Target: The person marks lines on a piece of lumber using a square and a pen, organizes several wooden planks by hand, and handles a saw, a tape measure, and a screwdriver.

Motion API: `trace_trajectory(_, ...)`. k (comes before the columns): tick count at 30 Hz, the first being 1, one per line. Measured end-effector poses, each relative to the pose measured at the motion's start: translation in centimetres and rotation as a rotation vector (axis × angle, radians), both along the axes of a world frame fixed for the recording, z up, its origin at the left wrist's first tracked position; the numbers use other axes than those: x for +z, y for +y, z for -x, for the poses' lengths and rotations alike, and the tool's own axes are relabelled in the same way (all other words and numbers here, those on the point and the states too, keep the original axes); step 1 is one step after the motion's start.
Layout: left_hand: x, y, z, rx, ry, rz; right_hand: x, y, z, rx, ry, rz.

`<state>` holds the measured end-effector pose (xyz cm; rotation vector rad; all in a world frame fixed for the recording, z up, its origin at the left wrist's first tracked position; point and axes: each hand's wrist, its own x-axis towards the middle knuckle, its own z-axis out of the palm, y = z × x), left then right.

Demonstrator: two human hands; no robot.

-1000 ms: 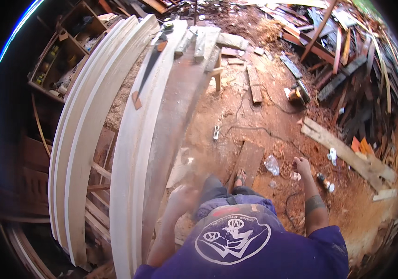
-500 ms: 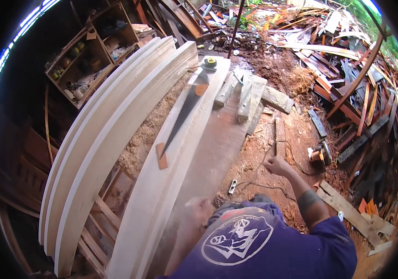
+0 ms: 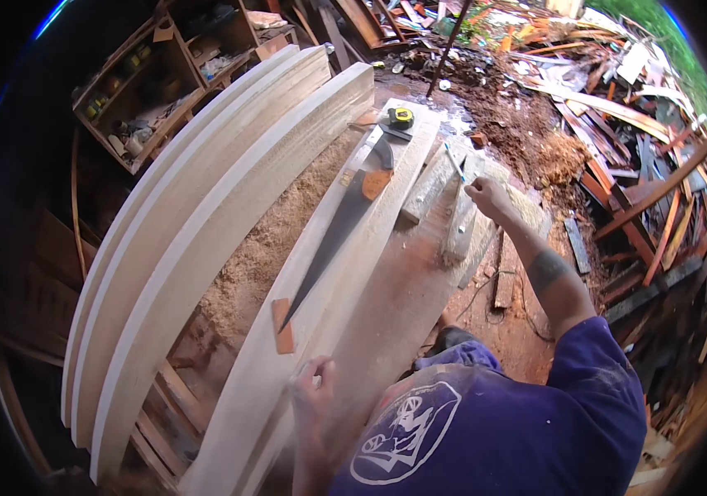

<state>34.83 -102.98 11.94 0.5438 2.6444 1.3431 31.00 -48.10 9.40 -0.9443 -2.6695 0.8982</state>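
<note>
My right hand is closed at the near end of a thin blue-and-white pencil, its fingertips pinched there. The pencil lies slanted over pale wood blocks. My left hand is curled beside a long pale beam; a small white spot shows among its fingers, and I cannot make out what it is. On the beam lie a handsaw with a brownish handle, a small reddish wood piece near the saw's tip, and a yellow-and-black tape measure at the far end.
Curved thick boards stand side by side on the left, with sawdust between them and the beam. Behind them is a cluttered wooden shelf. Scrap wood is heaped at the right. A cord trails on the ground.
My right hand has moved forward from above the ground to the pencil on the blocks. My left hand has come up beside the beam. The whole view has shifted slightly.
</note>
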Motion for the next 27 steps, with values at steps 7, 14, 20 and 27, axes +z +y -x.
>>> trace_trajectory(7, 2.0, 15.3, 7.0, 0.046, 0.106, 0.043, -3.6, 9.1, 12.0, 0.047, -0.152, -0.328)
trace_trajectory(14, -1.1, 33.4, 17.5, -0.097, 0.478, 0.242, -5.2, 15.0, 15.8, 0.273, -0.179, -0.325)
trace_trajectory(20, -2.3, 40.6, 24.0, -0.013, 0.524, 0.479, 3.4, 16.1, 21.6, 0.356, 0.044, 0.097)
trace_trajectory(27, -4.5, 41.2, 25.8, 0.006, 0.601, 0.553, 2.8, 11.7, 28.5, 0.652, 0.033, -0.327)
